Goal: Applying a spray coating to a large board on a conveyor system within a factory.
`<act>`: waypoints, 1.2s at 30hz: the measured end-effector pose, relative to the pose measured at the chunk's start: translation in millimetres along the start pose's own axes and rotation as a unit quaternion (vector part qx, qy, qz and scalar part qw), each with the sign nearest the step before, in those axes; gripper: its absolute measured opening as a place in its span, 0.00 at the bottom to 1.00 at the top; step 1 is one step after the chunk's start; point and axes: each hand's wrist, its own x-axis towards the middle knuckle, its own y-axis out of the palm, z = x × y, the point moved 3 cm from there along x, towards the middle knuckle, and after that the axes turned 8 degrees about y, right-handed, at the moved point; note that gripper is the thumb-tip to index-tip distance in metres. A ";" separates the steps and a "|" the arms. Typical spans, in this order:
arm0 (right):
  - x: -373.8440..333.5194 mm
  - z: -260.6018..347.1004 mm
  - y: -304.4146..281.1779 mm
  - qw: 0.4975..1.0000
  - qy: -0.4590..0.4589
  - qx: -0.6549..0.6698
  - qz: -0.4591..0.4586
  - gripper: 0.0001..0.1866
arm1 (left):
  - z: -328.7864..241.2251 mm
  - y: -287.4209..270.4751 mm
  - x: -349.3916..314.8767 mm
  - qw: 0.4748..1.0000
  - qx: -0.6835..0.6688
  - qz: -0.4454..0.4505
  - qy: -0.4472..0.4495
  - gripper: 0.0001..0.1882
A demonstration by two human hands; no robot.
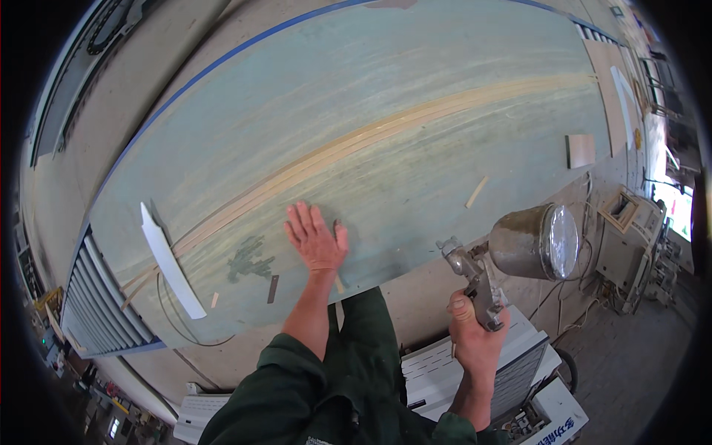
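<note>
My left hand (315, 236) lies flat on the greenish worktop (445, 156), palm down with its fingers spread. Just beyond its fingertips, long thin wood strips (348, 144) run side by side across the top. My right hand (477, 330) is wrapped round the handle of a metal spray gun (475, 278), held up past the worktop's near edge. The gun's round metal cup (523, 241) points to the right, its end covered in shiny foil-like material. Whether a finger presses the trigger is hidden.
At left lie a white pointed strip (172, 263), a small dark piece (274, 289) and a thin curved cord (178, 330). A short wood stick (477, 191) and a square wood block (580, 150) rest at right. Metal rollers (104, 297) adjoin the left end; a grey machine (630, 248) stands right.
</note>
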 end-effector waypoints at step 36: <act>10.0 8.9 -14.9 0.999 0.008 0.007 -0.042 0.15 | -1.1 0.4 0.9 1.000 0.009 0.004 0.004 0.38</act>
